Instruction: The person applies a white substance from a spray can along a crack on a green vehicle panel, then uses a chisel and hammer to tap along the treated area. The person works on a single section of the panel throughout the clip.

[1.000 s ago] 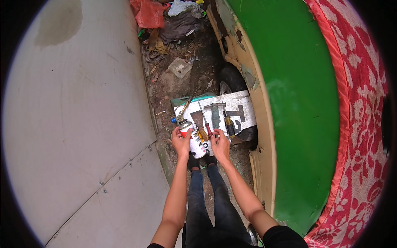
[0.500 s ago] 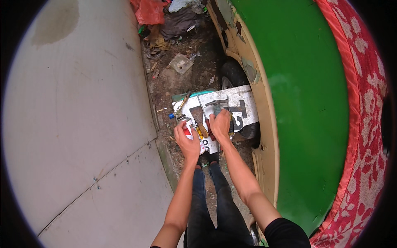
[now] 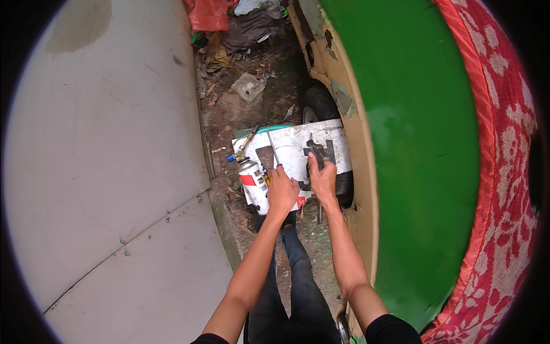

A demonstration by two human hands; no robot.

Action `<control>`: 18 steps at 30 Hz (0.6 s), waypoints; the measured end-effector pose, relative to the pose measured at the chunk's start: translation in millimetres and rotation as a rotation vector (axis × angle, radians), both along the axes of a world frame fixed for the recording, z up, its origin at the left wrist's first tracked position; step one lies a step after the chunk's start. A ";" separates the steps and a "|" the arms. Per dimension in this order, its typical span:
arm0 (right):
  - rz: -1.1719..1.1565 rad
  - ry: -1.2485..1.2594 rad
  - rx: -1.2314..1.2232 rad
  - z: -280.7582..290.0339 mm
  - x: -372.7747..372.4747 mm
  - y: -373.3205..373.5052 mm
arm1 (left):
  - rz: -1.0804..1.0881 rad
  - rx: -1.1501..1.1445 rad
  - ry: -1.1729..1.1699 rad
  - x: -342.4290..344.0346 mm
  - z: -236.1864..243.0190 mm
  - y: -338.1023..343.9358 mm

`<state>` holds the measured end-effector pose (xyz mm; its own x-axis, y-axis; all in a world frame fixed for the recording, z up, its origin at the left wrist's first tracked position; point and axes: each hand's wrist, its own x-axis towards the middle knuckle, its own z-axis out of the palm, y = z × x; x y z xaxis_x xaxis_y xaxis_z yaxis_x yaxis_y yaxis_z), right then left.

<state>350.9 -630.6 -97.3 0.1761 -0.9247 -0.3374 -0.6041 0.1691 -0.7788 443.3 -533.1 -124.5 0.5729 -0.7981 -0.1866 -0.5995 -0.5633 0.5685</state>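
Note:
My left hand (image 3: 282, 192) is closed over the handle of a long-shafted screwdriver (image 3: 274, 148), whose metal shaft points away from me. Its handle is hidden under my fingers. In my right hand (image 3: 323, 179) is a dark metal tool (image 3: 315, 150), gripped with the thumb on top; its exact kind cannot be made out. Left of my left hand lies a blowtorch on a white gas canister with a red band (image 3: 252, 186), its brass nozzle (image 3: 248, 139) and blue knob pointing away. A yellow handle (image 3: 267, 178) shows between canister and left hand. Beneath everything is a white board (image 3: 293, 140) with black markings.
A pale grey panel (image 3: 114, 160) stands along the left. On the right are a worn cream edge (image 3: 366, 189), a green surface (image 3: 424, 149) and a red patterned cloth (image 3: 498, 172). A tyre (image 3: 319, 104) and litter with a red plastic bag (image 3: 207, 14) lie beyond the board.
My left hand has moved right from the gas canister onto the screwdriver. My right hand has shifted slightly right, and the dark tool is now turned in its grip.

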 end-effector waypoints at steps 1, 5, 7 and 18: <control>-0.042 -0.001 0.029 5.6 -4.6 -3.1 | -0.028 0.068 0.068 -3.5 1.2 -5.7; -0.121 -0.150 -0.014 9.7 -20.5 -8.6 | -0.069 0.147 -0.049 -10.2 3.4 -22.1; -0.052 -0.012 0.042 10.9 -32.5 -15.4 | -0.057 0.206 -0.052 -11.1 2.2 -24.9; -0.185 -0.334 0.208 17.0 -50.8 13.0 | 0.016 0.206 -0.051 -16.2 -10.4 -25.8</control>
<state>300.1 -617.6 -80.2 0.1447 -0.8691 -0.4730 -0.2694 0.4254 -0.8640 427.2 -559.0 -134.8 0.5981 -0.7368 -0.3153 -0.6149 -0.6742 0.4091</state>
